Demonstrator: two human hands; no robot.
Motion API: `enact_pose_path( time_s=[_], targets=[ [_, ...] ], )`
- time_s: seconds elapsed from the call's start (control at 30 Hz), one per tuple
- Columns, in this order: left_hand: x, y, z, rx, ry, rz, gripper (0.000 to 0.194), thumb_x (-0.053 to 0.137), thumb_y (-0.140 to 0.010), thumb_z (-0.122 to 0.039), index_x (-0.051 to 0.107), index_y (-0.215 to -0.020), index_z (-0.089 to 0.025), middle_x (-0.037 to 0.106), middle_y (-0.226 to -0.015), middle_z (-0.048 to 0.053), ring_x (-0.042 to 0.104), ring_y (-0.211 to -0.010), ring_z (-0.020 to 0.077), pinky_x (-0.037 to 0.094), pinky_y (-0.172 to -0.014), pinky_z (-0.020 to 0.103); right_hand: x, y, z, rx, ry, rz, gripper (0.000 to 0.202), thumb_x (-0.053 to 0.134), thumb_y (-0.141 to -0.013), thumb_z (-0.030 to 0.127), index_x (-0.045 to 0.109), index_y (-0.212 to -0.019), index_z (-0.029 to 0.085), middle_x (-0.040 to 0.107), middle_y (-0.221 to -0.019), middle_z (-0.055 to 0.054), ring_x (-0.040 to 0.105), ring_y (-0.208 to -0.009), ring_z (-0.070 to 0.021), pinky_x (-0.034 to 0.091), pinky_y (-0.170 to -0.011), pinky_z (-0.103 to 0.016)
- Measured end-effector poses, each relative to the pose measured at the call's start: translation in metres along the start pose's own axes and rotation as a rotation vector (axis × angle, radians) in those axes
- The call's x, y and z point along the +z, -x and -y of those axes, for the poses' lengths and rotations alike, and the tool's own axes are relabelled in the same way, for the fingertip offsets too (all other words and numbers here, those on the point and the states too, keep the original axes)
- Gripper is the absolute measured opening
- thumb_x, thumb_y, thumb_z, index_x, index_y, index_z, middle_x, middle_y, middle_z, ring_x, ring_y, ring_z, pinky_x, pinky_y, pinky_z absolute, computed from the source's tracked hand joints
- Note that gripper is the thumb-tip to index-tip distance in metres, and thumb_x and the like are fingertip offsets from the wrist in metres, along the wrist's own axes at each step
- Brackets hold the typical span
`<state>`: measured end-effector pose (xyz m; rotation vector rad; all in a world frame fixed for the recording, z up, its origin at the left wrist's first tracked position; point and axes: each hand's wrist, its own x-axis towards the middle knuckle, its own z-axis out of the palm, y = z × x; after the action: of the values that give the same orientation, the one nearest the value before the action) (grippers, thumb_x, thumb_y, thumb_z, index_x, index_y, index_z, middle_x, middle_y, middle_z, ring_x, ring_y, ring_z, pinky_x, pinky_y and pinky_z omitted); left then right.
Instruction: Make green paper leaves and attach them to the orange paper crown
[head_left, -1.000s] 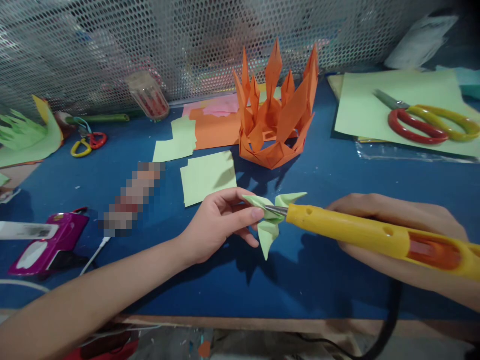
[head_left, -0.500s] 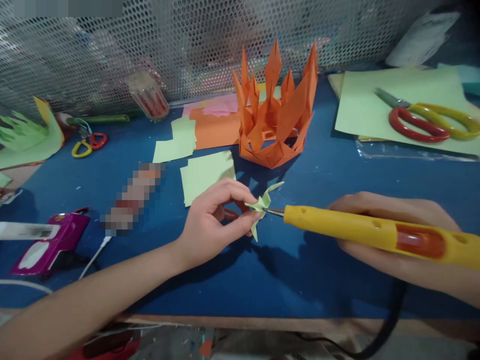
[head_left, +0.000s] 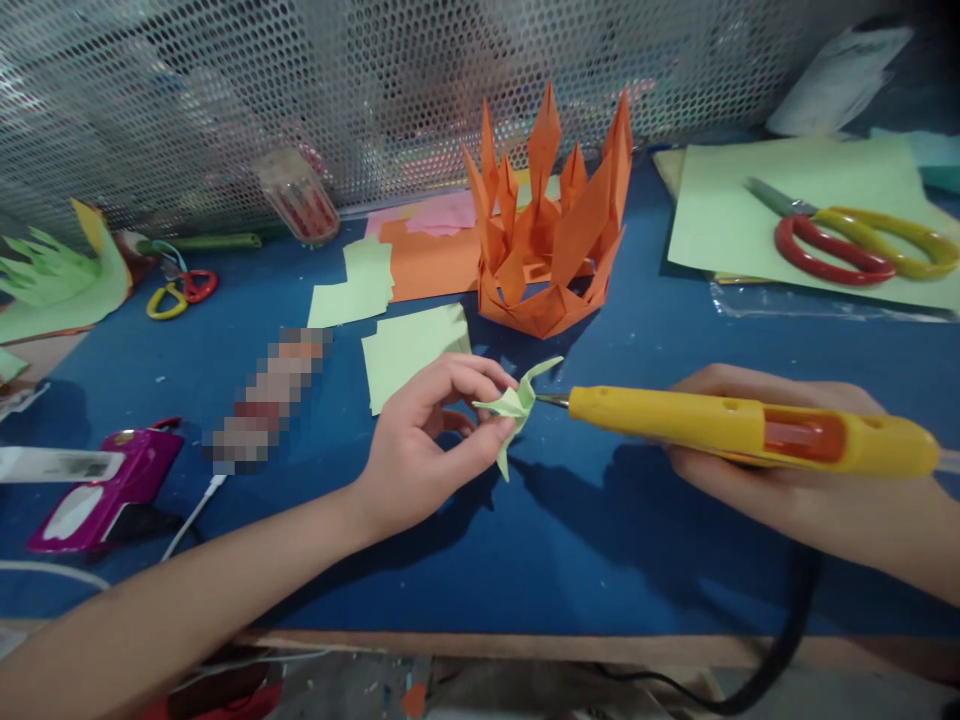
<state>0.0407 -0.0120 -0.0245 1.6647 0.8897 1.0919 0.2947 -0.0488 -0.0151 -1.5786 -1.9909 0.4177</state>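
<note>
Between the thumb and fingers of my left hand (head_left: 431,450) is a small light-green origami piece (head_left: 516,402) with several thin pointed arms, one curling up to the right. My right hand (head_left: 787,480) is wrapped round a yellow glue gun (head_left: 675,422), its metal nozzle aimed left at the folded paper. The tip is at or just off the paper's right side; whether they touch I cannot tell. A clear glue stick (head_left: 949,460) pokes out of the gun's rear. Beyond my hands an orange folded-paper crown (head_left: 546,310) with tall points stands upright.
Stacked green squares (head_left: 409,350) lie by my left hand. Red-and-yellow scissors (head_left: 847,240) rest on green sheets (head_left: 720,190) at right; smaller scissors (head_left: 180,290), a jar (head_left: 300,200) and a purple device (head_left: 112,490) are at left. A black cord (head_left: 787,620) hangs over the front edge.
The glue gun's nozzle has drawn back slightly to the right from the middle of the origami piece, and the gun has risen a little. The paper has turned slightly in my left fingers.
</note>
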Motion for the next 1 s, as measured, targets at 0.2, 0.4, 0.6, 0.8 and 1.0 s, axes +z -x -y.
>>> enact_pose_path(
  time_s=[0.2, 0.4, 0.6, 0.8, 1.0],
  targets=[
    [0.001, -0.001, 0.002, -0.010, 0.040, -0.035, 0.013, 0.070, -0.085, -0.025, 0.058, -0.087, -0.021, 0.067, -0.094, 0.002, 0.065, -0.082, 0.0129, 0.051, -0.063, 0.020, -0.004, -0.008, -0.017, -0.019, -0.058, -0.004, 0.008, 0.061, -0.080, 0.036, 0.061, -0.084, 0.029, 0.070, -0.075, 0.006, 0.066, -0.062, -0.0153, 0.050, -0.056, -0.026],
    [0.001, -0.005, -0.002, -0.006, -0.004, -0.049, 0.009, 0.068, -0.085, -0.023, 0.065, -0.094, -0.021, 0.067, -0.088, 0.001, 0.063, -0.075, 0.0115, 0.052, -0.061, 0.019, -0.005, -0.012, -0.024, -0.085, -0.004, -0.037, 0.008, 0.062, -0.078, 0.035, 0.064, -0.081, 0.028, 0.071, -0.079, 0.003, 0.071, -0.069, -0.0178, 0.057, -0.063, -0.027],
    [0.001, -0.006, 0.000, -0.049, 0.042, -0.021, 0.009, 0.071, -0.082, -0.026, 0.066, -0.084, -0.019, 0.065, -0.087, 0.003, 0.063, -0.077, 0.0135, 0.055, -0.056, 0.018, -0.002, -0.012, -0.019, -0.027, -0.028, -0.127, 0.012, 0.062, -0.073, 0.036, 0.066, -0.073, 0.026, 0.070, -0.073, 0.000, 0.069, -0.064, -0.0200, 0.057, -0.059, -0.030],
    [0.001, -0.004, 0.003, -0.099, 0.201, 0.024, 0.009, 0.074, -0.081, -0.022, 0.066, -0.085, -0.019, 0.060, -0.092, 0.003, 0.061, -0.080, 0.0141, 0.060, -0.051, 0.018, -0.002, -0.013, -0.025, -0.075, -0.001, -0.071, 0.012, 0.062, -0.078, 0.037, 0.066, -0.079, 0.026, 0.072, -0.079, -0.001, 0.071, -0.070, -0.0207, 0.057, -0.060, -0.029],
    [0.002, -0.005, 0.001, -0.135, 0.213, 0.044, 0.007, 0.073, -0.082, -0.022, 0.067, -0.082, -0.018, 0.060, -0.094, 0.004, 0.061, -0.078, 0.0131, 0.062, -0.053, 0.019, -0.003, -0.012, -0.021, -0.058, -0.024, -0.107, 0.010, 0.062, -0.076, 0.035, 0.065, -0.076, 0.026, 0.071, -0.075, 0.000, 0.070, -0.066, -0.0192, 0.056, -0.059, -0.029]
  ],
)
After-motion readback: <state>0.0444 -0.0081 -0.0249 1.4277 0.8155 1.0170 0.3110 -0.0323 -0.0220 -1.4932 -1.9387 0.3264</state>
